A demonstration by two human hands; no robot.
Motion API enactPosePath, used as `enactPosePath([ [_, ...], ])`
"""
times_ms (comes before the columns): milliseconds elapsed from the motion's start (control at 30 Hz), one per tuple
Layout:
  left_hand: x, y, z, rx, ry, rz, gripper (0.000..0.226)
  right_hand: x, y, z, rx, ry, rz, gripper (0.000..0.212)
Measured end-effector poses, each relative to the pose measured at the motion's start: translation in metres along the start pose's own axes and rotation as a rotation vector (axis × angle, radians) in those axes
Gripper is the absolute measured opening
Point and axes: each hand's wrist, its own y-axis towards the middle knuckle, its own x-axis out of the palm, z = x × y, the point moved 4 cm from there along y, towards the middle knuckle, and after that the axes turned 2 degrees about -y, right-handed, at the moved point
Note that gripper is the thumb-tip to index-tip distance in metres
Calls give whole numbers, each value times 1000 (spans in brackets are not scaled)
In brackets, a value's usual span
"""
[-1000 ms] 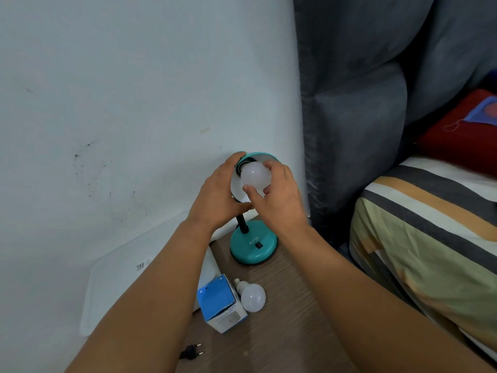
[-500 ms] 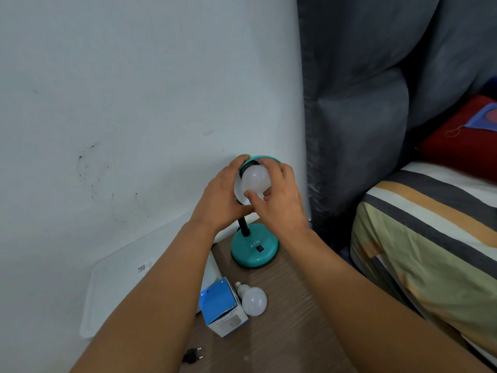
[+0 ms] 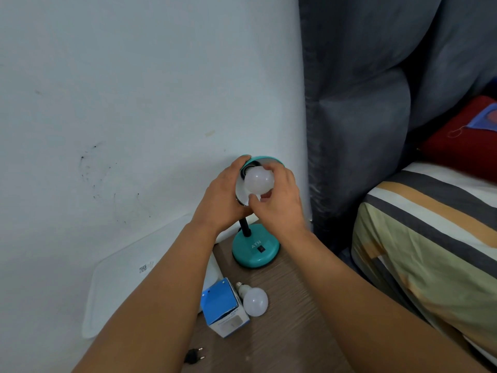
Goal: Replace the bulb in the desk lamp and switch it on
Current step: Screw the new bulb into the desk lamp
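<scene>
A teal desk lamp stands on a wooden bedside table (image 3: 282,332), its round base (image 3: 255,251) carrying a black switch. My left hand (image 3: 220,200) grips the teal shade (image 3: 265,159) from the left side. A white bulb (image 3: 258,180) sits in the socket inside the shade, and my right hand (image 3: 279,203) pinches it with thumb and fingers. A second white bulb (image 3: 254,301) lies on the table beside a blue and white bulb box (image 3: 224,305). A black plug (image 3: 193,355) lies near the table's front edge.
A white wall rises behind the lamp. A flat white panel (image 3: 129,278) leans against it to the left of the table. A grey padded headboard (image 3: 376,130) and a bed with striped bedding (image 3: 430,251) and a red pillow (image 3: 462,138) stand close on the right.
My right fingers have shifted round the bulb in the shade, thumb now lower beneath it. My left hand keeps its grip on the shade. The spare bulb and box have not moved.
</scene>
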Motion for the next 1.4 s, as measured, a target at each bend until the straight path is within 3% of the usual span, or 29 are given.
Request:
enactPosePath([
  [133,-1,0,-1,-3,4,3,100,-2,4,2,101,-10,40,60],
  [333,0,0,-1,-13,2,6,96,1,-1,-1,-21,9,-21,71],
  [433,0,-1,1,-11,13,3,98,1,2,2,82,-17,5,59],
  [533,-1,-2,1,-17,9,7,100,0,5,4,146,-34,6,62],
  [667,0,-1,2,-29,11,0,97,0,0,-3,41,23,-14,72],
  [767,0,-1,5,-44,-5,-3,95,3,-2,-3,18,-21,-30,68],
  [867,-1,-2,5,-44,-2,-5,96,2,-1,0,119,-32,-8,61],
  [1033,-1,-3,4,-28,15,2,96,2,-1,-1,117,14,5,75],
  [1200,0,-3,5,-27,28,7,98,6,0,3,191,4,-21,54],
  [1400,-1,-4,3,-28,34,11,99,5,-3,1,216,95,7,72],
])
